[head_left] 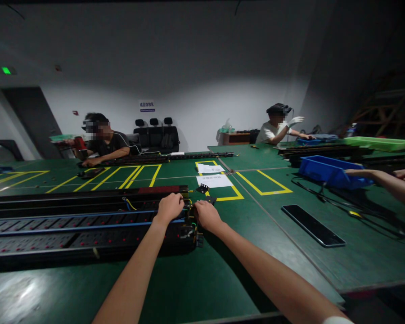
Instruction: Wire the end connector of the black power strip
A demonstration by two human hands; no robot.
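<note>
Long black power strips (108,236) lie side by side on the green table, with blue edging and rows of small red dots. My left hand (170,208) is closed over the right end of a strip, its fingers curled round the edge. Just right of it, my right hand (206,215) is closed at the strip's end face; whatever its fingertips pinch is hidden. Loose yellow and green wires (193,223) stick out of the ends below my hands. A small black bracket-like piece with holes (203,188) lies just beyond my right hand.
White paper sheets (214,181) lie beyond my hands, among yellow tape outlines. On the right are a phone (313,225), black cables (327,198) and a blue bin (330,172), with another person's hand (361,173) at it. Two people work across the table.
</note>
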